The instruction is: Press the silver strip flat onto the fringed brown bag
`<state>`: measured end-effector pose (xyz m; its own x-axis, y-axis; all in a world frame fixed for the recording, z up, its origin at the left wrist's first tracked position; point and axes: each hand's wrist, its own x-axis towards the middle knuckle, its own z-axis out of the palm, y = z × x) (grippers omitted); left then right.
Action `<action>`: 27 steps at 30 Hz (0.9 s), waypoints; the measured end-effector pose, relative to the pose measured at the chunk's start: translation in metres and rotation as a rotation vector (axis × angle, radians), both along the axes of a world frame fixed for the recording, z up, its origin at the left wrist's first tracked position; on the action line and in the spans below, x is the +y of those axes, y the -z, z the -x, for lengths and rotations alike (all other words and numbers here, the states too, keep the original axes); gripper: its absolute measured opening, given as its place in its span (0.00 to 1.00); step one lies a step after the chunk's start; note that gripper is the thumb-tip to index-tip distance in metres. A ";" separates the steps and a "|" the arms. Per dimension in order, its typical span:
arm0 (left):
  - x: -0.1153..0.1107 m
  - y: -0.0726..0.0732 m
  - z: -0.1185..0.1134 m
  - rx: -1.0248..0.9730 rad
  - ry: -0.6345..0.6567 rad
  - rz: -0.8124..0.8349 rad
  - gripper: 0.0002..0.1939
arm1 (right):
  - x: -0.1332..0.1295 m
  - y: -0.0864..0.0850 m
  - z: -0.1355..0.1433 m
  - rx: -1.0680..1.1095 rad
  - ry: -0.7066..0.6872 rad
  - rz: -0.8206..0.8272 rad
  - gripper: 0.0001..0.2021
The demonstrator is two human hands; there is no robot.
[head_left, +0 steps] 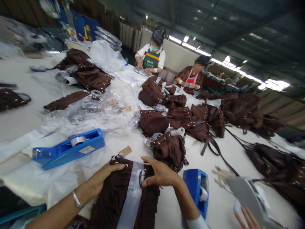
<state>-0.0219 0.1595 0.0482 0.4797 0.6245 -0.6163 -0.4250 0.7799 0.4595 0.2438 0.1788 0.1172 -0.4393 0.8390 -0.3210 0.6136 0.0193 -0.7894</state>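
Note:
A dark brown fringed bag [111,194] with gold eyelets lies in front of me, a translucent strip [132,194] running down its middle. My left hand [101,178] grips the bag's upper left edge, thumb on top near an eyelet. Over the upper right part is my right hand [158,173], its thumb and fingers apart beside a small brown cord loop [142,178]. Whether its fingertips touch the bag is unclear. A tan tag [125,150] sticks out at the bag's top edge.
Blue tape dispensers stand left [71,148] and right [194,187]. Brown bags [169,149] and clear plastic [111,108] cover the table beyond. Another person's hand [249,219] is at lower right by a grey device [247,194]. Two people [152,58] work across the table.

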 end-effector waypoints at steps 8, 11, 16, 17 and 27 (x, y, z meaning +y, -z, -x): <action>0.014 -0.001 -0.001 0.237 -0.050 -0.235 0.22 | 0.018 0.018 0.008 -0.009 -0.061 -0.035 0.32; 0.016 -0.002 0.006 0.407 -0.117 -0.379 0.27 | -0.002 0.022 -0.005 -0.021 0.048 -0.182 0.20; -0.032 -0.004 0.039 0.771 -0.323 -0.575 0.30 | -0.058 0.027 -0.023 -0.352 0.242 -0.440 0.18; -0.051 -0.003 0.047 0.842 -0.334 -0.599 0.28 | -0.073 0.026 -0.022 -0.422 0.290 -0.499 0.19; -0.169 0.037 0.063 1.469 0.126 -1.345 0.32 | -0.187 0.038 0.037 -0.382 0.007 -0.569 0.29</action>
<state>-0.0852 -0.0095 0.0117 0.2075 0.9477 0.2427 0.7741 -0.3107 0.5516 0.2070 -0.0086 0.0795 -0.3766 0.9255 0.0395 0.8486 0.3617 -0.3861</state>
